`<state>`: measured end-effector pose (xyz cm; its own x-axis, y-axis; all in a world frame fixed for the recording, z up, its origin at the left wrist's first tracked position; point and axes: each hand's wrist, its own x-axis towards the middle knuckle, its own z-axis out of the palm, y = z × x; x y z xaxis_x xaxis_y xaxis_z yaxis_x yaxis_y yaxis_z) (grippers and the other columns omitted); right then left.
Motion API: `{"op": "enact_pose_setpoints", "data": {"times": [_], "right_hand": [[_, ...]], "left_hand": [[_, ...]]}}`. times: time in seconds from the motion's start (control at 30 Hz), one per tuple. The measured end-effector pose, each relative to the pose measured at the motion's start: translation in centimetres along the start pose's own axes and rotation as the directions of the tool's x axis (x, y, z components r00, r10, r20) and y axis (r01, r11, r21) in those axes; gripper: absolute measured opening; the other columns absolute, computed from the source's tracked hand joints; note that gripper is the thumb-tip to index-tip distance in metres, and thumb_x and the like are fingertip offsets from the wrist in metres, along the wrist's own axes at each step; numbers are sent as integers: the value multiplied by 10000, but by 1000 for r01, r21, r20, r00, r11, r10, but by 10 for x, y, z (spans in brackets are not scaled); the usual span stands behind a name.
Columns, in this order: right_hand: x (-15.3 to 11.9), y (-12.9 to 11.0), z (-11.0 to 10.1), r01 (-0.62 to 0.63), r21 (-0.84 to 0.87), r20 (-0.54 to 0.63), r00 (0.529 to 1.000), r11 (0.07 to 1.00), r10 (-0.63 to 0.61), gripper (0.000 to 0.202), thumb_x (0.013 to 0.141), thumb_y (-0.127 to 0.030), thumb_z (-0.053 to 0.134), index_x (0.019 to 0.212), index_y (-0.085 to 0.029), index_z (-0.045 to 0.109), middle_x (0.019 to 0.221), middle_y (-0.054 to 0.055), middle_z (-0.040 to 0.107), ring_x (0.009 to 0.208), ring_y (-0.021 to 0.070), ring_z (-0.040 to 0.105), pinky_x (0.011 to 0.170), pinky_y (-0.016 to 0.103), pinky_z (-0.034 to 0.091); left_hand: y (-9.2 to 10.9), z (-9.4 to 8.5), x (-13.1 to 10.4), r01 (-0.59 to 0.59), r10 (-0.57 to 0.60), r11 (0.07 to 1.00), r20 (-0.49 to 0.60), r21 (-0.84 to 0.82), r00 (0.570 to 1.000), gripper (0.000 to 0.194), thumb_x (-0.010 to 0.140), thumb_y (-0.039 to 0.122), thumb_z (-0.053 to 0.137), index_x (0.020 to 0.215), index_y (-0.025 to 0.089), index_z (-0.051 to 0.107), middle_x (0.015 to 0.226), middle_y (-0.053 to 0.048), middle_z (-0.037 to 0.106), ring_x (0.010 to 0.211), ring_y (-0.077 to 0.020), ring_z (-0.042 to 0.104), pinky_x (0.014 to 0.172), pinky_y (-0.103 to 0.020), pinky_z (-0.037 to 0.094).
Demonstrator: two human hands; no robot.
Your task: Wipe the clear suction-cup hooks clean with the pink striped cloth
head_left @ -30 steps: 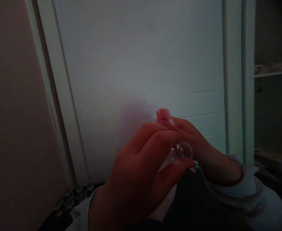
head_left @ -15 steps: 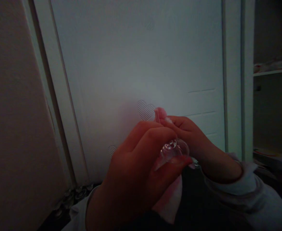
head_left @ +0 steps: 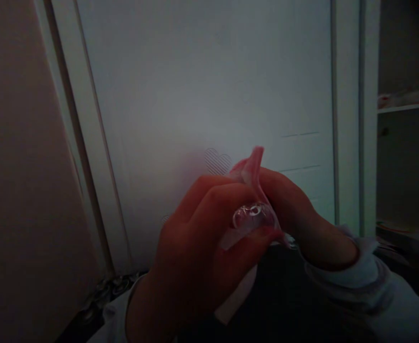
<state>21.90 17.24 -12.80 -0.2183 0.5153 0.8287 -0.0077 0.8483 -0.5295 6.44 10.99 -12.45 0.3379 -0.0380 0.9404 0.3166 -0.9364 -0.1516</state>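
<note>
My left hand [head_left: 198,243] is wrapped round a clear, shiny, rounded object [head_left: 254,213] that looks like glass; its full shape is hidden by the fingers. A pink cloth [head_left: 255,166] stands up in a fold between my two hands and runs down along the clear object's right side. Below my left hand hangs a paler end of the cloth [head_left: 236,297]. Behind the cloth, my right hand [head_left: 288,195] is curled and closed on it, its fingertips mostly hidden. A small shiny edge, perhaps the same clear object, glints under the right wrist.
A white panel [head_left: 195,85] with engraved hearts and lines fills the background. To the left is a plain wall [head_left: 16,166]. A shelf [head_left: 407,107] with blurred items stands at right. Dark patterned fabric [head_left: 102,295] lies at lower left.
The pink cloth has risen into a taller fold between the hands and now covers the clear object's right side. Its hanging end has shifted slightly left and up.
</note>
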Motion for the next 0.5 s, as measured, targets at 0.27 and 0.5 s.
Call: {"op": "enact_pose_setpoints", "data": {"times": [0.27,0.5], "right_hand": [[4,0,-7,161,-161,-39,985,974,-170,205,836,-268,483,659,-267,588,720,31,645,866,275,613,815,407,479],[5,12,-15,-18,-164,-190,982,986,-14,280,840,-377,450,611,-249,547,670,19,604,734,230,579,723,372,480]], "left_hand": [[-1,-1,-1,10,-9,999,-19,49,1000,279,723,179,725,904,238,521,870,31,586,755,-126,586,643,-263,522],[-3,1,-9,25,-24,999,-18,29,1000,338,712,190,744,958,257,522,876,17,569,754,-141,560,643,-281,499]]}}
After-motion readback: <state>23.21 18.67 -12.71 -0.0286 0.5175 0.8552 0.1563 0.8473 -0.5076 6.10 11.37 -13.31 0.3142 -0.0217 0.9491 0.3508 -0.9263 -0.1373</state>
